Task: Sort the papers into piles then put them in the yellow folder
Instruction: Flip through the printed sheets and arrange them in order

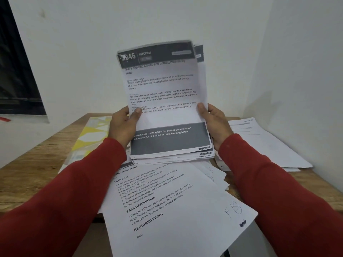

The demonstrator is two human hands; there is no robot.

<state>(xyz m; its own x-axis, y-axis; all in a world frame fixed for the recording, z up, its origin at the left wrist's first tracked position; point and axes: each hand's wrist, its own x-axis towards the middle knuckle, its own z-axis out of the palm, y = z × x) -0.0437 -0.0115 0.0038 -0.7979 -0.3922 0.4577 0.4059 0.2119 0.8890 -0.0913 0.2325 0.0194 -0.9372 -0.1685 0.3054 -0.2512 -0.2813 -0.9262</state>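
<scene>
I hold a stack of printed papers (163, 93) upright above the wooden table (37, 156); its top sheet has a dark header reading "KITCHEN". My left hand (123, 125) grips the stack's left edge, thumb on the front. My right hand (216, 123) grips the right edge, thumb on the front too. The stack's bottom edge rests on a fanned pile of loose sheets (167, 201) near me. A yellow-patterned folder (92, 136) lies flat on the table to the left, partly under my left arm.
Another pile of white sheets (263, 143) lies at the right by the wall corner. White walls close the back and right sides. A dark window (16, 71) is at the left, with a red object (4, 119) on its sill.
</scene>
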